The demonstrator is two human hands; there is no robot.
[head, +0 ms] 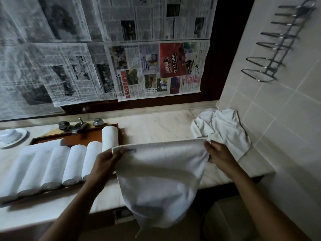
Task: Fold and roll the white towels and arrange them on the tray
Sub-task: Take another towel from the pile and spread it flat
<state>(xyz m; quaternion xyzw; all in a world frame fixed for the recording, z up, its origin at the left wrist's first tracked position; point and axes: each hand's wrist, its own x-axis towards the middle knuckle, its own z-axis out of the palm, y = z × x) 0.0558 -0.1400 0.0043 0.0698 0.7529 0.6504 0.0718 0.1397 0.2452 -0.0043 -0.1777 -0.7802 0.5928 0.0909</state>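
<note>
— Item one: which step do we log?
— Folding, we judge. The left hand (107, 159) and right hand (219, 154) each pinch a top corner of one white towel (159, 171), fingers clamped on the hem. The cloth is stretched between them in the air above the near edge of the tabletop (156, 126) and hangs down past it.
— Material and shape?
— Thick, soft terry, matte. A limp sheet narrowing to a loose point at the bottom.
— Item two: finished stock?
— At least six rolled towels (74, 164); the leftmost blur together. They are plump, smooth cylinders lying side by side and touching on the dark wooden tray (76, 136) at left.
— Item three: remaining stock?
— A crumpled heap (220, 129) of white cloth at the far right, against the tiled wall (278, 119).
— What does the next move call for?
— In our view, laying the sheet flat on the pale stone tabletop between tray and heap, with corners matched squarely before any rolling. Uneven edges would likely give a lopsided roll.
</note>
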